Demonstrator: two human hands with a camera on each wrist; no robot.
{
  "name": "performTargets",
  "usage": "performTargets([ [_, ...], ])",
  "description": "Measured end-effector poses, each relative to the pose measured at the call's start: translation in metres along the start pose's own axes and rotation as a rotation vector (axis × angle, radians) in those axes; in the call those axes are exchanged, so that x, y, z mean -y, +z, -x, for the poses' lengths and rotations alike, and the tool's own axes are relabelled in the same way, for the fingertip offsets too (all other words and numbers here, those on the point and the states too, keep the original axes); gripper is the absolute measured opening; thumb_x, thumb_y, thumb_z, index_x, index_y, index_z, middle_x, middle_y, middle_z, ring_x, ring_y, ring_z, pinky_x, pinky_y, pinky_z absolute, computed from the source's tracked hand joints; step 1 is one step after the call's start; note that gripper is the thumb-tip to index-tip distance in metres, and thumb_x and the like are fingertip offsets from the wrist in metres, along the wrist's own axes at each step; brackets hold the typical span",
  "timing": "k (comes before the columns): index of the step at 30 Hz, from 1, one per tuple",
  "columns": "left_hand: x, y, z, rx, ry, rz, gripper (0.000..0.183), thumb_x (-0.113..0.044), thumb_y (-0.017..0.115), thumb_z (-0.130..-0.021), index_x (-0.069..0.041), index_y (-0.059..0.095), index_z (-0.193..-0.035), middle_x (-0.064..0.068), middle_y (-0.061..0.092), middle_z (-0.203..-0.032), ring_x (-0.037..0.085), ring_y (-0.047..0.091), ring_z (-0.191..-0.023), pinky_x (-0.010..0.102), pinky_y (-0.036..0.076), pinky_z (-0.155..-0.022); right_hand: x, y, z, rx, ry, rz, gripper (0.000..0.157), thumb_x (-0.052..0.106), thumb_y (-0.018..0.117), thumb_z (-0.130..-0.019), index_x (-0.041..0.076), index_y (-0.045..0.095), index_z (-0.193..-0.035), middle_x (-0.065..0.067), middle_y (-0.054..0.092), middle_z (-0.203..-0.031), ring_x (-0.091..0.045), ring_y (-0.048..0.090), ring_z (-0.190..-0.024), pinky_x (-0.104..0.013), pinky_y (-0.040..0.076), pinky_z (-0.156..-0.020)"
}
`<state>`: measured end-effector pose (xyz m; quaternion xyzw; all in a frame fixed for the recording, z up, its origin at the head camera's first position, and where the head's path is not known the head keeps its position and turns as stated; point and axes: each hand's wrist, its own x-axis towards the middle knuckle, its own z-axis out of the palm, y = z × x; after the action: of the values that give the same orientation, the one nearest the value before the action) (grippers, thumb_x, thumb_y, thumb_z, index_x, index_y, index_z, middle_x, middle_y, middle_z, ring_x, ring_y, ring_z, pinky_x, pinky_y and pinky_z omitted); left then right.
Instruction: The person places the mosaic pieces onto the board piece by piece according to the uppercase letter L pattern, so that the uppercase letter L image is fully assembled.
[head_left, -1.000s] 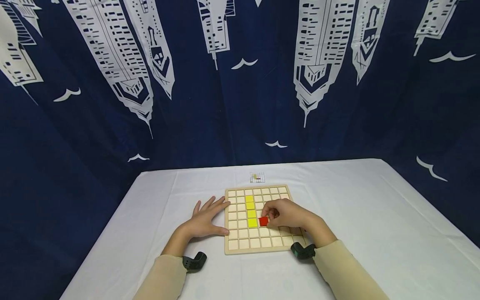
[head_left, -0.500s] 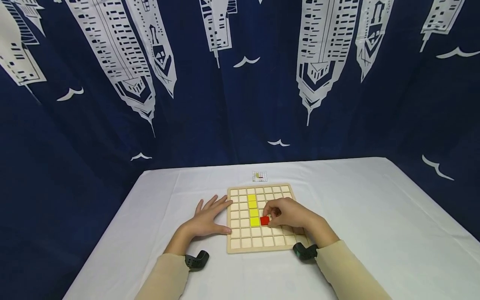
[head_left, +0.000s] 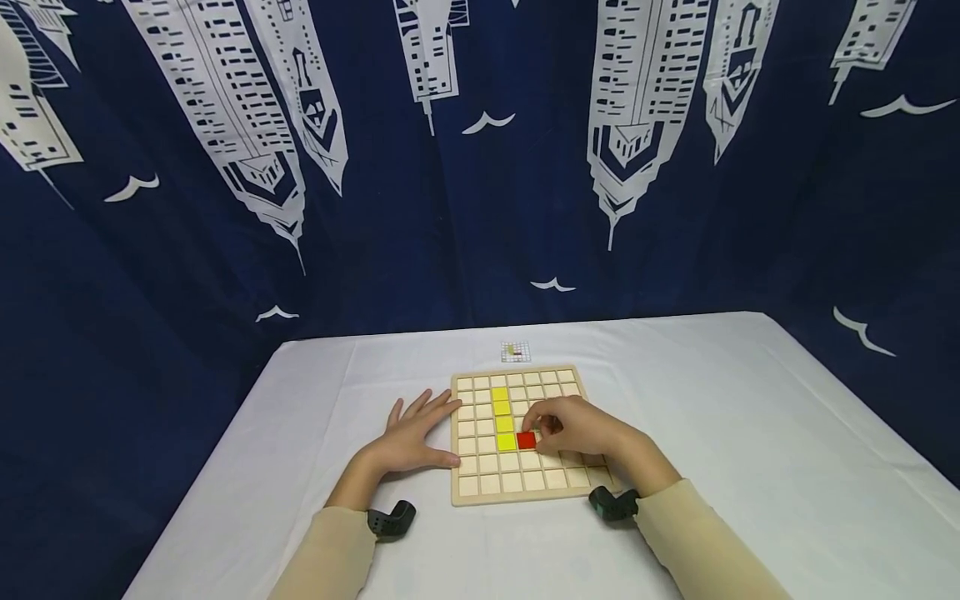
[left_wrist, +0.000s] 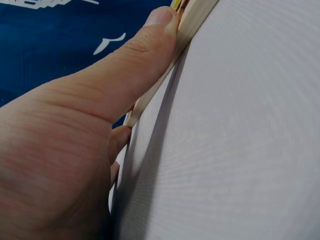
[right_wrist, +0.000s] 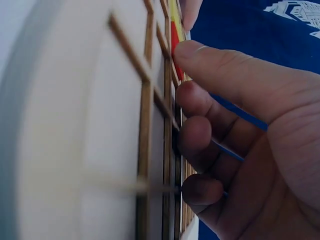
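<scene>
A wooden grid board (head_left: 517,501) lies on the table, with several yellow tiles (head_left: 505,424) forming a column in its cells. Right of the lowest yellow tile, a red tile (head_left: 526,440) sits flat in line with the cell. My right hand (head_left: 573,425) pinches it at its right side, thumb tip against it in the right wrist view; the other fingers curl over the grid. My left hand (head_left: 408,442) is spread along the board's left edge, fingertips and thumb (left_wrist: 145,55) touching the frame. Part of the board's right side is hidden under my right hand.
Beyond the board lies a small printed grid card (head_left: 516,352) with yellow and red marks. A white cloth (head_left: 712,400) covers the table. Behind it hangs a dark blue curtain (head_left: 480,208) with white buildings. Black wrist devices (head_left: 392,520) sit on both wrists.
The red tile has shifted slightly left and turned from a little tilted to flat, now square beside the lowest yellow tile. My left hand keeps its place on the board's edge.
</scene>
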<state>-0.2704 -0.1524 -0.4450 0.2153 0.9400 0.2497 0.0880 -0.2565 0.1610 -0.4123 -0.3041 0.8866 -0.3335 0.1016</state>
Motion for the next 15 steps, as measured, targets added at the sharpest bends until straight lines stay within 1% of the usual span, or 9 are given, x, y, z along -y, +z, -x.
performTargets([
  [5, 0.001, -0.003, 0.002, 0.007, 0.002, -0.006, 0.099, -0.060, 0.080, -0.071, -0.029, 0.037, -0.155, 0.001, 0.020, -0.169, 0.033, 0.004, -0.158, 0.065, -0.012, -0.122, -0.003, -0.009, 0.013, -0.041, 0.045, 0.018, 0.025, 0.009, 0.076, -0.086, 0.013, 0.068, -0.109, 0.005, 0.059, -0.080, -0.008, 0.052, -0.071, -0.019, 0.044, -0.064],
  [9, 0.002, -0.005, 0.002, 0.006, 0.002, -0.009, 0.099, -0.060, 0.080, -0.071, -0.028, 0.038, -0.155, 0.001, 0.020, -0.169, 0.033, 0.004, -0.158, 0.066, -0.012, -0.121, -0.010, -0.018, 0.025, -0.085, 0.053, 0.046, 0.027, 0.012, 0.079, -0.084, 0.013, 0.067, -0.109, 0.001, 0.060, -0.086, -0.009, 0.051, -0.073, -0.020, 0.044, -0.064],
  [15, 0.002, -0.004, 0.002, 0.005, 0.009, -0.008, 0.098, -0.060, 0.080, -0.072, -0.029, 0.038, -0.155, 0.001, 0.020, -0.169, 0.033, 0.004, -0.158, 0.066, -0.011, -0.121, -0.022, -0.029, 0.045, -0.112, 0.080, 0.067, 0.039, 0.022, 0.085, -0.079, 0.013, 0.066, -0.113, -0.004, 0.061, -0.099, -0.009, 0.049, -0.075, -0.020, 0.044, -0.065],
])
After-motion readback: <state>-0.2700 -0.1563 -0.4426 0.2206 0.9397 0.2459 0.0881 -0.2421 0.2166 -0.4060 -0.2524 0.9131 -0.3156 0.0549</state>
